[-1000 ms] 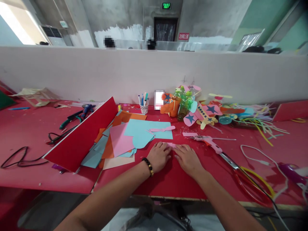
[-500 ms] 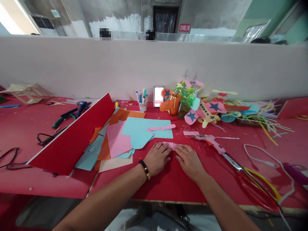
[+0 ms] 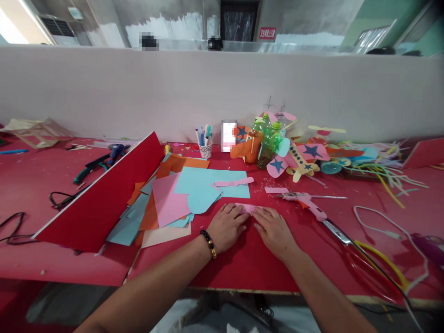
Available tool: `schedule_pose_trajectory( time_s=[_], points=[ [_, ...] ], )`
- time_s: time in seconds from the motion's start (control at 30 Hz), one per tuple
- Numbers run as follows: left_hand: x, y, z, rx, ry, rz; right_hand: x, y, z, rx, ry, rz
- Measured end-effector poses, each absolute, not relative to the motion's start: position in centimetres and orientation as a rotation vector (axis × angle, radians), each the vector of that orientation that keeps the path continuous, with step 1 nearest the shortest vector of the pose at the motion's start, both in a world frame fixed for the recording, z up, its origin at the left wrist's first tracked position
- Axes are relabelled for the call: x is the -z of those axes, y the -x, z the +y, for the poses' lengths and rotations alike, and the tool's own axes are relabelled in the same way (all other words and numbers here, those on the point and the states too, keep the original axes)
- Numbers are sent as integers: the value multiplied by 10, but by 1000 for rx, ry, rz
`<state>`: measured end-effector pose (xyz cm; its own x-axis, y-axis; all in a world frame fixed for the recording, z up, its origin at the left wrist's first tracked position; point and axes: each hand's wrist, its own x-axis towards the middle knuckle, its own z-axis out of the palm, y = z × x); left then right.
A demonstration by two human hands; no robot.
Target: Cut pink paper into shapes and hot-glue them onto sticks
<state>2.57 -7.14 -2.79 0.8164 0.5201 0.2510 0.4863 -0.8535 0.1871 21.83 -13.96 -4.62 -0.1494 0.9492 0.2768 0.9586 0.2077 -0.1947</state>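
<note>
A small strip of pink paper (image 3: 247, 209) lies on the red tabletop, mostly covered by my fingers. My left hand (image 3: 227, 227) rests on its left part, fingers stretched out and lying flat, with a beaded bracelet on the wrist. Over the right part lies my right hand (image 3: 272, 231), its fingers also extended and pressing down. Both hands are close together, and a narrow bit of the pink strip shows between their fingertips. Just beyond them is a light blue sheet (image 3: 189, 182) with a pink propeller-shaped cutout (image 3: 234, 183) on it.
Left are stacked coloured sheets (image 3: 169, 196) and a leaning red board (image 3: 104, 203). A pink glue gun (image 3: 307, 203) and large red-handled scissors (image 3: 335, 231) lie right. A pen cup (image 3: 205, 150), green bottles (image 3: 266, 143) and a paper plane (image 3: 298, 159) stand at the back.
The view has shifted slightly. Both hands stay on the pink paper in nearly the same pose.
</note>
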Motion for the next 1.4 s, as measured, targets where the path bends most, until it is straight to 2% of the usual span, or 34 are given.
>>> schedule_pose_trajectory(
  time_s=[1.4],
  points=[
    [28, -25, -71, -405, -2919, 816, 47, -217, -139, 38, 1803, -2146]
  ],
)
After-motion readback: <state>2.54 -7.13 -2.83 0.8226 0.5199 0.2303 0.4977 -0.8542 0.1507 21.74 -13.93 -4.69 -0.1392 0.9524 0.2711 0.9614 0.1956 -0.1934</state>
